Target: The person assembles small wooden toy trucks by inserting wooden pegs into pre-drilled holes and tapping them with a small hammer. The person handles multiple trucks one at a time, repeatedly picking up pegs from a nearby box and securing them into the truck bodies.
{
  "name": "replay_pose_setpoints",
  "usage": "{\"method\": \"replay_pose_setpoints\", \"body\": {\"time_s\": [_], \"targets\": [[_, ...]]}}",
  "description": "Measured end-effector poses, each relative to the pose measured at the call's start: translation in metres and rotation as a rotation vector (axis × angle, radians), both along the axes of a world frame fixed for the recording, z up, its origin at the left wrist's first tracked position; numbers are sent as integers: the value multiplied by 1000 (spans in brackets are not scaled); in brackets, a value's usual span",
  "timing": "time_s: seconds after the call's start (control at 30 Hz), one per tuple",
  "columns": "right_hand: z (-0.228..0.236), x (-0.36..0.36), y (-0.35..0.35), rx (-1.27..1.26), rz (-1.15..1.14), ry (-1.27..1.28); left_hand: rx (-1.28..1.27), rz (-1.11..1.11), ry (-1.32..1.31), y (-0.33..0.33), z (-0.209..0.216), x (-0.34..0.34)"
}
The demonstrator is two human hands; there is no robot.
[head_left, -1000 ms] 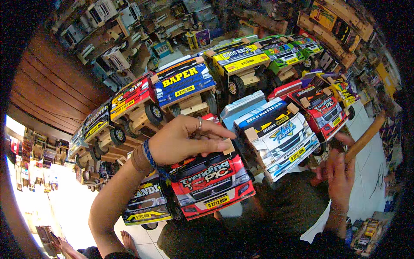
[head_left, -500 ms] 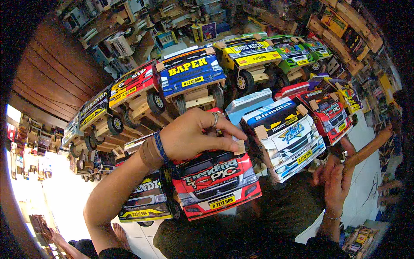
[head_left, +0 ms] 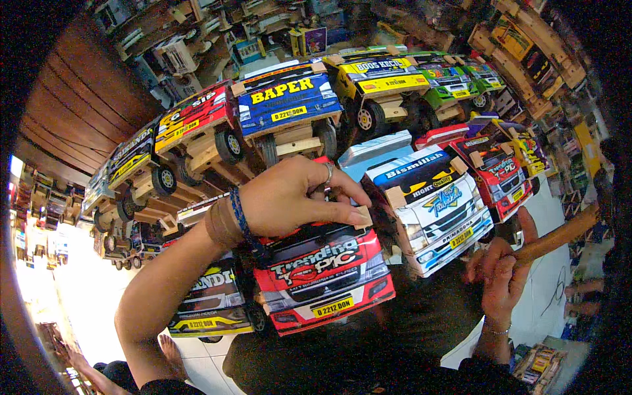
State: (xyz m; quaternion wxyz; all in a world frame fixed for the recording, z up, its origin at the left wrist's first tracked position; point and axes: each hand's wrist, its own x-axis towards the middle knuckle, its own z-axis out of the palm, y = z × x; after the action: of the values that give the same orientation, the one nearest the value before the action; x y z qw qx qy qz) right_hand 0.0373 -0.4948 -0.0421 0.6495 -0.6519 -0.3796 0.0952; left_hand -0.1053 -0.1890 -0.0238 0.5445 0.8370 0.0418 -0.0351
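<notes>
1. Nearest, the right hand (head_left: 501,280) is curled closed around a slim brown wooden handle (head_left: 559,236), well apart from the left hand; the handle's far end is lost in shadow, so I cannot tell what head it carries.
2. The left hand (head_left: 289,197) makes a narrow pinch, thumb and forefinger at a small pale square wooden block (head_left: 364,216). The block could skew or slip if that pinch loosened; a badly aimed swing of the handle would endanger the thumb, which lies right against it.
3. The block sits at the fingertips, by the upper right corner of a red-and-white toy truck cab with printed graphics (head_left: 322,286). That cab is directly below the left hand, its front tilted toward the dark-clothed lap (head_left: 421,322). A bump could shift it.
4. Close beside it stand a grey-and-yellow toy truck (head_left: 209,299) on the left and a white-and-blue toy truck (head_left: 444,210) on the right.
5. Farther back, a blue toy truck with yellow lettering (head_left: 286,99) stands among others in a row.
</notes>
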Motion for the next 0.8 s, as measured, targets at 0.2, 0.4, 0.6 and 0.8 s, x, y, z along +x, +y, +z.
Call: {"method": "replay_pose_setpoints", "body": {"time_s": [0.2,0.4,0.6,0.8], "targets": [[16,0,2,-35,-42,39,-5,10,12,-1,1,0],[31,9,-5,-339,-21,-144,-1,-22,-45,1,-3,1],[48,10,-3,-568,148,-99,-19,-8,-71,2,-7,3],[61,13,8,-661,313,-506,-26,11,-67,3,-10,2]]}}
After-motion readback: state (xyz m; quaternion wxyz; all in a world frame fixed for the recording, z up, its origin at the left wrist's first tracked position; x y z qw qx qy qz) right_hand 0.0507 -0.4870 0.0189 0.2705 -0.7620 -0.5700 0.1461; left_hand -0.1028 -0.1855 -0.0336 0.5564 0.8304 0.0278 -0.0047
